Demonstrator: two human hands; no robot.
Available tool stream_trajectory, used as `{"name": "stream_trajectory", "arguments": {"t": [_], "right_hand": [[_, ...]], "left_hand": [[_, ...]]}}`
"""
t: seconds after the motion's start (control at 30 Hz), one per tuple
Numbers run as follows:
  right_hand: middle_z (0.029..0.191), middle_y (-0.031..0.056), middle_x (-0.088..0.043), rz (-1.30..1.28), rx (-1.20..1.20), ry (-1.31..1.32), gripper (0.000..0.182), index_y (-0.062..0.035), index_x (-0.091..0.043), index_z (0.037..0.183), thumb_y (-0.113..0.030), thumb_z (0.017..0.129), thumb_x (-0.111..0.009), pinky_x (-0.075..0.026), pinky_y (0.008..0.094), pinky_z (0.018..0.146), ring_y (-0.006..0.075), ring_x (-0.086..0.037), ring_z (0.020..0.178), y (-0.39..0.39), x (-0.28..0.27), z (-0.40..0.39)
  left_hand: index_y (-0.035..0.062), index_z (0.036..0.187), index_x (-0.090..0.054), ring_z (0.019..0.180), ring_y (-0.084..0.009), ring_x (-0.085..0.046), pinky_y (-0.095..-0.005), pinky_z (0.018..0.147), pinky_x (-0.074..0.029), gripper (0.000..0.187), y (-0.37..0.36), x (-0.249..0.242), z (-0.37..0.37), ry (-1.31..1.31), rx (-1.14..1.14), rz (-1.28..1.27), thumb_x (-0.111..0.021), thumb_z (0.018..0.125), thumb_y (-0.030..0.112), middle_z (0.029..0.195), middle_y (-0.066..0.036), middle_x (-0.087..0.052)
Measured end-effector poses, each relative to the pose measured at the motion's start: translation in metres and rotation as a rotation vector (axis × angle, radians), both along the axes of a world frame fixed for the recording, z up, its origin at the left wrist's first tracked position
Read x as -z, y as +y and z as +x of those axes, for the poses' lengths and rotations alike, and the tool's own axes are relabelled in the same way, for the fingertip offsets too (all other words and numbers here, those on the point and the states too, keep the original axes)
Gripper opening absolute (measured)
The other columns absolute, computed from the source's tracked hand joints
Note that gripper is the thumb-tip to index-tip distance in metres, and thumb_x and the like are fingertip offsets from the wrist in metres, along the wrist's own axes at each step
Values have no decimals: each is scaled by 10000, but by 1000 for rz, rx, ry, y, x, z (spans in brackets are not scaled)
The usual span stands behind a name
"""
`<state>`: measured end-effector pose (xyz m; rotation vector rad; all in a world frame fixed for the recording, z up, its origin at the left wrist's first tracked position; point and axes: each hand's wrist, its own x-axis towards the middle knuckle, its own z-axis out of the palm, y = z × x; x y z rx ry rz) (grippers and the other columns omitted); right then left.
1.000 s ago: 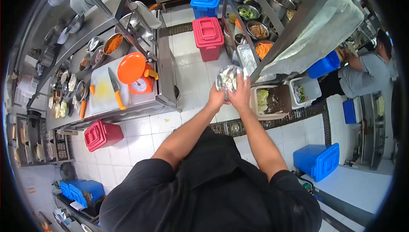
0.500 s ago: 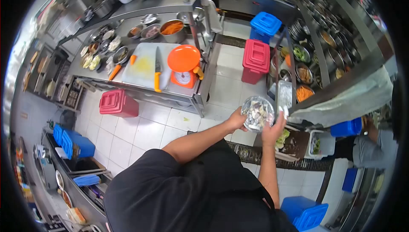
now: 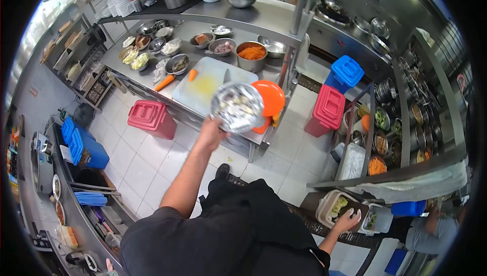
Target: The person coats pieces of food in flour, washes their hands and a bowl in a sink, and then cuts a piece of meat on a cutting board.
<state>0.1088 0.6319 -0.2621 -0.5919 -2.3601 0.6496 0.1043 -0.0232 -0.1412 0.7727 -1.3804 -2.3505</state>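
My left hand (image 3: 211, 131) grips the near rim of a round metal bowl (image 3: 237, 106) with pale chopped food in it. The bowl hangs above the front edge of the steel counter (image 3: 152, 81), next to an orange kitchen scale (image 3: 269, 100) and over a white cutting board (image 3: 205, 84). My right hand (image 3: 348, 220) hangs low at my side with fingers spread, holding nothing, just above a beige tub of greens (image 3: 332, 208) on the floor.
Several metal bowls of ingredients and a pot of shredded carrot (image 3: 251, 53) line the counter. Red bins (image 3: 152, 119) (image 3: 329, 108) and blue bins (image 3: 346, 71) (image 3: 83, 146) stand on the tiled floor. A rack of bowls (image 3: 390, 124) is at right; another person (image 3: 428, 230) crouches there.
My body has turned left from the rack toward the counter. My right hand let go of the bowl and dropped to my side; my left hand carried the bowl over the counter.
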Motion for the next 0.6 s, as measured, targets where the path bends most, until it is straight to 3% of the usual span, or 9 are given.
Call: {"name": "stream_trajectory", "arguments": {"t": [0.1,0.2,0.27,0.43,0.53,0.57,0.6], "right_hand": [[1336,280,-573,2,86,18,479,53,-559,1341,-272,993,-609,-394,485,1087,436,-522,1253,-35,-13,-14],[1302,291,-597,107,112,48,475,73,-573,1318,-263,986,-619,-407,493,1074,440,-540,1232,-69,-8,-29],[1333,251,-559,62,111,33,484,17,-575,1350,-291,978,-615,-457,476,1028,410,-526,1242,-89,1,-35],[1370,267,-541,236,184,-219,553,40,-557,1351,-275,911,-673,-355,505,1129,444,-468,1304,-152,-9,-38],[1310,328,-551,294,75,-221,564,95,-538,1332,-232,891,-666,-375,508,1107,473,-500,1255,-175,-29,-27],[1314,331,-541,238,6,-101,587,95,-545,1319,-244,864,-694,-371,518,1106,482,-495,1256,-154,-14,-28],[1137,253,-601,650,-144,-46,421,70,-588,1206,-248,936,-651,-464,472,893,406,-577,1034,-160,-26,-21]], "left_hand": [[54,1286,-459,823,-232,-701,-331,543,-594,299,-86,-28,-37,129,-176,80,-449,990,96,1092,-143,-666],[61,1263,-481,854,-221,-686,-334,623,-581,275,-211,15,-103,174,-271,152,-446,994,109,1094,-130,-660],[62,1258,-475,876,-230,-676,-349,669,-567,277,-269,0,-145,246,-340,144,-464,985,101,1091,-130,-652],[20,1177,-502,833,-251,-676,-378,638,-574,236,-433,29,-263,224,-442,212,-530,950,77,1058,-156,-656],[-6,1150,-556,785,-247,-682,-359,599,-589,216,-501,42,-320,191,-473,327,-551,953,83,988,-156,-674],[-7,1143,-569,779,-246,-683,-353,590,-592,210,-518,43,-337,172,-493,361,-551,953,81,978,-151,-678],[8,1137,-598,780,-241,-683,-333,565,-596,200,-530,43,-350,143,-521,380,-536,955,63,999,-131,-683]]}}
